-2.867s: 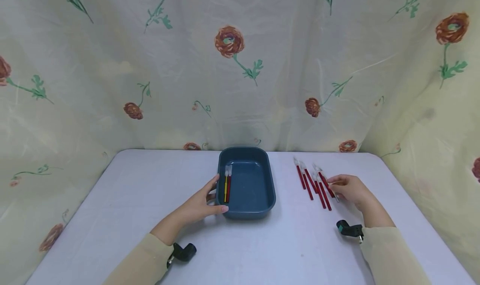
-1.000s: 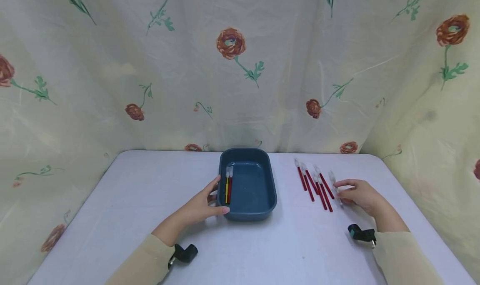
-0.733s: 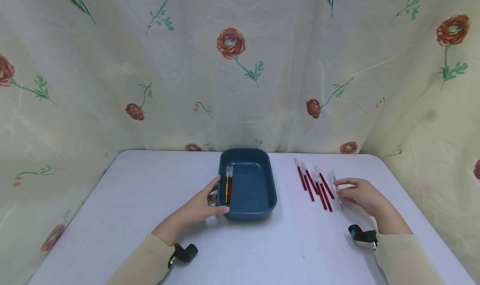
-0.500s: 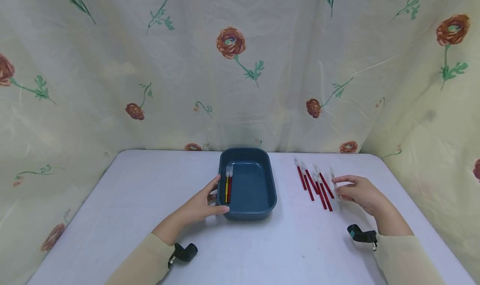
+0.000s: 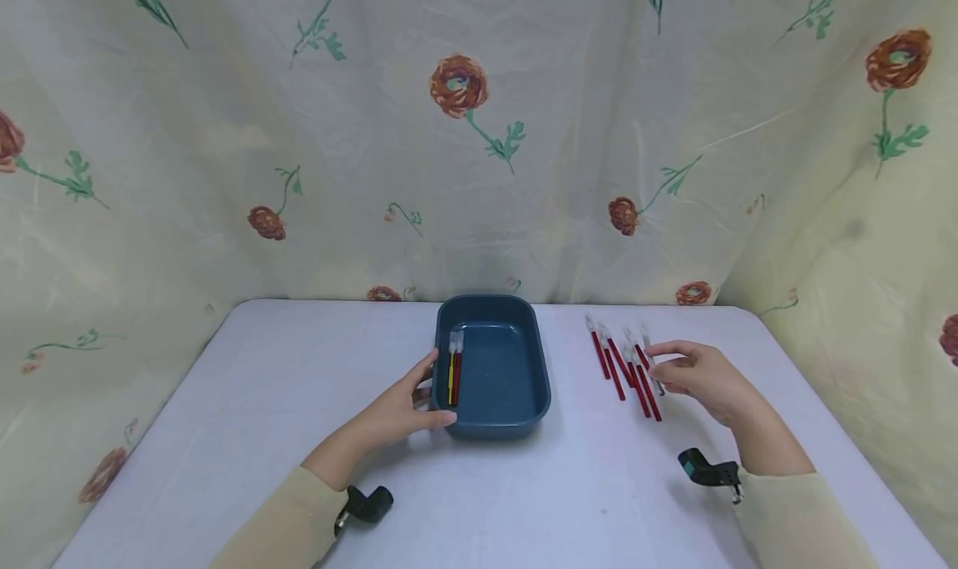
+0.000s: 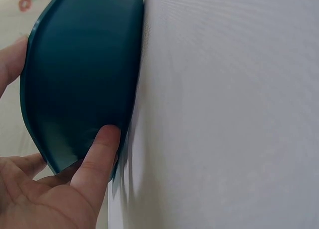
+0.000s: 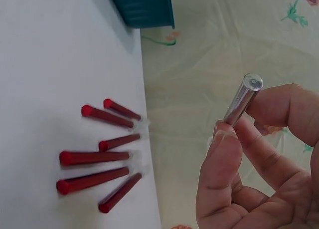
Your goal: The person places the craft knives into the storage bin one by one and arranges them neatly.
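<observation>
My right hand (image 5: 696, 379) pinches a slim silver pen-like tool (image 7: 240, 103) between thumb and index finger. Its plain end points up toward the camera in the right wrist view, and its clear cap shows beyond the fingers in the head view. Just left of the hand, several red-handled tools (image 7: 95, 157) with clear caps lie loosely fanned on the table. My left hand (image 5: 391, 413) grips the near left corner of a dark blue tray (image 5: 494, 431), its thumb on the outer wall. Inside, a yellow tool (image 5: 451, 379) and a red one (image 5: 458, 378) lie side by side along the left wall.
The table (image 5: 299, 369) has a white cover, and its far edge meets a hanging flowered curtain (image 5: 337, 136). Between the tray and the red tools runs a strip of white tabletop. A small black camera (image 5: 368, 504) sits at each wrist.
The right hand first drew the silver tool rightward out of the red group. In the last half second it has lifted and carried it back left. The left hand and tray stay put.
</observation>
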Tool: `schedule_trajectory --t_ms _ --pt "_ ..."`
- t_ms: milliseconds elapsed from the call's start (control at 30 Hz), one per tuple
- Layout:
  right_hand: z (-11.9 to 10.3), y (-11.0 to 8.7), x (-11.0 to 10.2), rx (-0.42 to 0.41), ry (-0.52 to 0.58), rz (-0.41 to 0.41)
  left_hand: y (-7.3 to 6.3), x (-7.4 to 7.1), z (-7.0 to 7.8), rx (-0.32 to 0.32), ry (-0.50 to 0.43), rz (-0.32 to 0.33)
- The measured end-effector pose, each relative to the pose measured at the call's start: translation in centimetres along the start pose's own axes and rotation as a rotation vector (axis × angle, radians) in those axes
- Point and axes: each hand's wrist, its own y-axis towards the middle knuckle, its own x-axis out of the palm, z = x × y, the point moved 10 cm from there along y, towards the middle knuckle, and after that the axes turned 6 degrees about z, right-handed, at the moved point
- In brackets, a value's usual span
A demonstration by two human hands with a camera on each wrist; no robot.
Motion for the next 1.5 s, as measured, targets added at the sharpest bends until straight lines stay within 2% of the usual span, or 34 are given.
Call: schedule_trajectory --t_ms 700,967,1200,1500 --pt "-5.3 -0.5 3.2 -0.060 0.020 -0.028 0.0 -0.1 0.1 -0.010 0.011 0.001" --pt "-7.2 -0.2 5.0 -0.090 0.059 -0.027 -0.2 0.0 0.1 -0.019 0.013 -0.001" --pt "-8.3 0.4 6.8 -0.078 0.074 -0.021 -0.2 0.0 0.0 -0.015 0.005 -0.002" --pt "-9.2 1.6 10.1 -0.073 0.154 -0.052 -0.2 0.0 0.1 -0.005 -0.007 -0.001"
